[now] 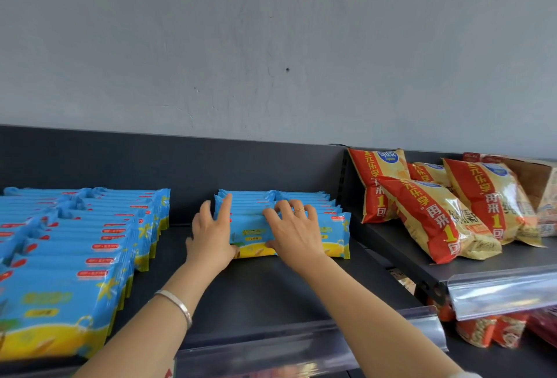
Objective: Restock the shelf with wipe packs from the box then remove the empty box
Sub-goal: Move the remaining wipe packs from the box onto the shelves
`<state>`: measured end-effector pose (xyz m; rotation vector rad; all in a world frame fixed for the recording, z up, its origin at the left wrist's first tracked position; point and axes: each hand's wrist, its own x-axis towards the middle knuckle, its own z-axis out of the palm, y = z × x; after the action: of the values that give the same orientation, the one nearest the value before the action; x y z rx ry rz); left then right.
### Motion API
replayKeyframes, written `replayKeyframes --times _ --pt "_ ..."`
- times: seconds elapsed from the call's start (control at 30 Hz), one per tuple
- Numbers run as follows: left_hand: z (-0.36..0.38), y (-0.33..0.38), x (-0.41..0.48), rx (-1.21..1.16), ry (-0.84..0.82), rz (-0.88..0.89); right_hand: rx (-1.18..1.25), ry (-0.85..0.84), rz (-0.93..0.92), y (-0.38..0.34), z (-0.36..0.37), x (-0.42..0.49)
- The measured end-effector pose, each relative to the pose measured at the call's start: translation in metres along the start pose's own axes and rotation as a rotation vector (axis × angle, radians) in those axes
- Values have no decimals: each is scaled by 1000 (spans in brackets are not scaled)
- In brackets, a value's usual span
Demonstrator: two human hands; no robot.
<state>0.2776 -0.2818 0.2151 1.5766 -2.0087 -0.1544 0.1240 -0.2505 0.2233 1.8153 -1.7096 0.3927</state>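
Head view shows wipe packs (301,228) upright in a row mid-shelf (271,290), my left hand (211,234) flat-fingered at their nine o'clock end, right hand (294,234) curled over the front one; I judge I'm squaring them, then must let go without toppling any.

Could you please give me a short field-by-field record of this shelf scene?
shelf: dark, partly filled
left wipe packs: blue, in rows front to back
middle wipe packs: two short rows near the back
left hand: flat against their left end
right hand: fingers curled over the front pack
snack bags: red and yellow, neighbouring shelf
cardboard box: far right, behind them
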Motion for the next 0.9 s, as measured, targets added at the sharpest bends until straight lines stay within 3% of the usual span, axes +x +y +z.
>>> replayKeyframes --times 0.13,0.23,0.4,0.5,0.9 --pt "-2 4 10 -747 -55 -230 14 16 68 3 6 2" --pt "2 4 15 -943 -124 -381 81 -46 96 9 7 0" --pt "8 0 16 -1034 -177 -336 254 -166 393 32 2 -9" --pt "10 1 16 -1061 -175 -311 390 -325 569 47 7 -12" --pt "6 3 11 -1047 -187 -289 533 -294 537 55 21 -15"
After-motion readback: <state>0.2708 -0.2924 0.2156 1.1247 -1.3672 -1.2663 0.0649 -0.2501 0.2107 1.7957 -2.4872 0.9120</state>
